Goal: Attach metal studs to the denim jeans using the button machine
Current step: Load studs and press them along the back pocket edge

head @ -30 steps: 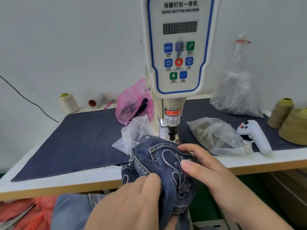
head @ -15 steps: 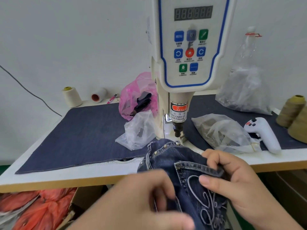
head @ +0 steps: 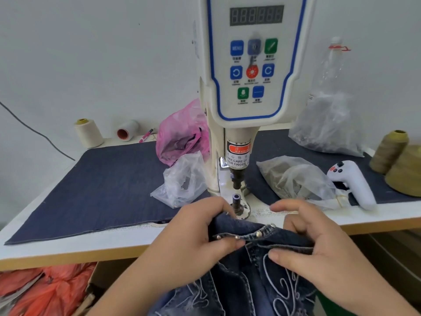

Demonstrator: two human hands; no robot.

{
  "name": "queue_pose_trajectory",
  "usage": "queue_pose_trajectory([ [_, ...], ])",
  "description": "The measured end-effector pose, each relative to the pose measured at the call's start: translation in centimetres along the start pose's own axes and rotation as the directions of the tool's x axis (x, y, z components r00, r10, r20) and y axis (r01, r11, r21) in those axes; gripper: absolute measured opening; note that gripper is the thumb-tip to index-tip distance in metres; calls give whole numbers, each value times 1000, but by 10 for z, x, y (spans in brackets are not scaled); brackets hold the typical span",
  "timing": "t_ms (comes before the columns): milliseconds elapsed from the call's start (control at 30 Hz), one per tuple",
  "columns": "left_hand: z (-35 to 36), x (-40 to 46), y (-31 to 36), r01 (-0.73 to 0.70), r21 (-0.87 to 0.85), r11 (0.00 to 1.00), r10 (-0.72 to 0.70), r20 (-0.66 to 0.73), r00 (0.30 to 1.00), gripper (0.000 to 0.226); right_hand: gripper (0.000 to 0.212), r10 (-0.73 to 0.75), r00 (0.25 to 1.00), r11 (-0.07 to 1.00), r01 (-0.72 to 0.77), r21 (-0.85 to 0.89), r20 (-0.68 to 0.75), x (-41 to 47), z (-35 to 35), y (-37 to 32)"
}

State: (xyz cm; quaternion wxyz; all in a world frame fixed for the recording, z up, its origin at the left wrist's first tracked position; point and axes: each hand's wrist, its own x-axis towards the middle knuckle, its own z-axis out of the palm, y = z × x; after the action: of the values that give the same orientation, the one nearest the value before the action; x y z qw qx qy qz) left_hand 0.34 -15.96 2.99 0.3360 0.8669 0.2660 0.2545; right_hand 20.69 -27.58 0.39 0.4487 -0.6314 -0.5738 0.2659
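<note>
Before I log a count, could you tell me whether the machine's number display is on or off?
Off, as far as the picture shows: the display shows only dim grey digit segments, none lit.

Jeans (head: 246,277) cut off at bottom edge

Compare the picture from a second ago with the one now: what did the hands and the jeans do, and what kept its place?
The jeans came back off the machine's lower post, now bare, and were spread flat, showing a row of studs. The left hand and right hand moved apart, each now pinching an end of that studded edge. The bags, thread cones and white handle on the table stayed put.
</note>
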Motion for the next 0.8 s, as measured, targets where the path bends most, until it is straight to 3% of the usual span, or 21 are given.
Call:
queue_pose_trajectory([
  [67,0,1,10,-113,39,993,113,16,994,21,63,-30,992,994,42,-96,126,6,-4,-10],
  [133,-3,3,18,-245,84,966,241,59,969,20,62,-96,957,988,124,-87,273,13,-8,-16],
  [233,-9,3,27,-381,222,898,375,73,924,17,68,-125,902,982,52,183,414,18,-10,-18],
  [333,-9,-1,30,-366,444,818,421,-27,907,22,72,-81,879,897,-141,420,469,13,-1,-15],
  [400,-5,-2,29,-335,518,787,446,-103,889,30,69,-57,886,875,-178,451,460,16,8,-20],
  [433,-4,-2,28,-318,526,789,449,-141,883,36,80,-76,862,904,-153,400,501,17,13,-23],
  [500,-3,-3,26,-309,522,795,466,-199,862,45,125,-76,785,915,-190,356,614,17,23,-12],
  [533,-1,-4,24,-324,515,793,486,-216,847,47,123,-67,814,869,-236,434,576,18,28,-6],
  [600,2,-5,21,-368,497,786,533,-243,810,46,98,9,843,758,-357,546,538,23,37,-5],
  [633,3,-5,19,-387,489,781,553,-254,794,46,88,-33,819,744,-362,562,572,23,40,-10],
  [700,4,-5,15,-410,484,773,573,-256,779,46,65,-130,713,832,-299,467,689,18,37,-12],
  [733,3,-5,13,-406,488,773,568,-246,785,45,57,-103,703,836,-322,444,704,19,36,-11],
  [800,1,-6,10,-364,509,780,530,-229,816,47,60,-118,751,780,-335,529,650,25,32,-13],
])
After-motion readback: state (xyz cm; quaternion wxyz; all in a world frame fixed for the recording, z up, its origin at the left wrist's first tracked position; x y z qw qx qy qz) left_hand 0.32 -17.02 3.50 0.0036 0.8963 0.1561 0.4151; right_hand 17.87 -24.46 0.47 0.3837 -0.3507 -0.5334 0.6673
